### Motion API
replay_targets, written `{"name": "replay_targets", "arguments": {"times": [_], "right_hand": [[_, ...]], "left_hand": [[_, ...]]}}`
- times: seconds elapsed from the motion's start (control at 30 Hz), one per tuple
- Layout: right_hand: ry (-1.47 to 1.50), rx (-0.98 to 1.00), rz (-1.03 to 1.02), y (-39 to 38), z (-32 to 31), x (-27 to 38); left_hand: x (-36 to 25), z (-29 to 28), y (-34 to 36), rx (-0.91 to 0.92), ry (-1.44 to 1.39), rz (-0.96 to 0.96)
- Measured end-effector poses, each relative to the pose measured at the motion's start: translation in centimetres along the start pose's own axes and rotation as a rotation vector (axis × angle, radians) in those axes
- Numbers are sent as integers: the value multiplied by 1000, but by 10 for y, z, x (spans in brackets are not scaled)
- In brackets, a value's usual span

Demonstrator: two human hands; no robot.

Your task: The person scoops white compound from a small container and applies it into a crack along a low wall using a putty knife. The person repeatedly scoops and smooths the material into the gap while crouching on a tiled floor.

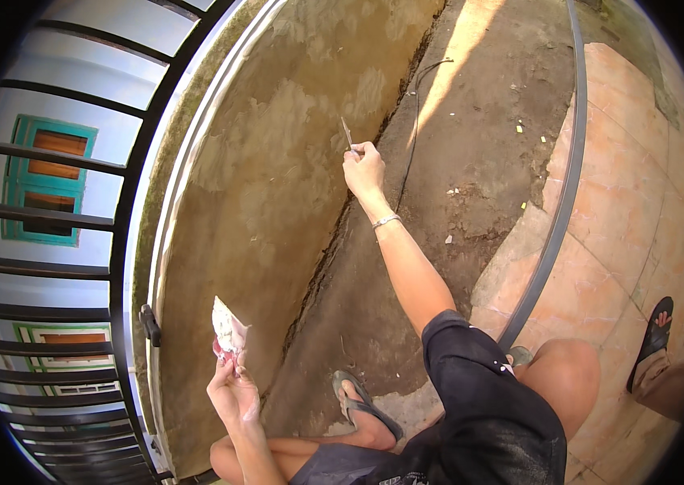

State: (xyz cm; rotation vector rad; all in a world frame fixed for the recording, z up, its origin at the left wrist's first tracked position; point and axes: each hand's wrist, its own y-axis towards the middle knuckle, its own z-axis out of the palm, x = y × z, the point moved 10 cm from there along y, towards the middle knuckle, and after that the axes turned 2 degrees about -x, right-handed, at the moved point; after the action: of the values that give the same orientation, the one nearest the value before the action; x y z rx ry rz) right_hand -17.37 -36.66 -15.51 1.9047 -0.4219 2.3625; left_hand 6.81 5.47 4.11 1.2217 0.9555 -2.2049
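My right hand (365,170) is stretched out to the stained tan wall (245,170), closed on a thin flat blade (347,133) like a putty knife seen nearly edge-on. The blade's tip is close to the wall; I cannot tell whether it touches. Lower left, my left hand (234,396) grips a pointed, roughly triangular flat piece (230,330) by its reddish lower end. White paste is smeared over that piece, and white traces show on my fingers and wrist. Its exact kind cannot be made out.
Black metal railings (51,208) run along the left, above the wall. A dark cable (416,121) lies on the dirt strip (471,121) with small scraps. A grey metal rail (564,202) borders orange tiles (613,242). Another person's sandalled foot (657,331) stands at the right.
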Motion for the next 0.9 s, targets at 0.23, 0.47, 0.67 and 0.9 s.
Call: {"name": "replay_targets", "arguments": {"times": [0.23, 0.47, 0.67, 0.9], "right_hand": [[-189, 76, -76, -40, 73, 12], [-68, 120, 61, -29, -10, -19], [-36, 158, -13, -4, 0, -17], [-94, 60, 174, -2, -29, -33]], "left_hand": [[0, -7, -1, -43, 22, 4], [-3, 0, 0, -27, -16, 13], [0, -3, -2, -10, 31, 13], [4, -5, 5, -8, 29, -26]]}}
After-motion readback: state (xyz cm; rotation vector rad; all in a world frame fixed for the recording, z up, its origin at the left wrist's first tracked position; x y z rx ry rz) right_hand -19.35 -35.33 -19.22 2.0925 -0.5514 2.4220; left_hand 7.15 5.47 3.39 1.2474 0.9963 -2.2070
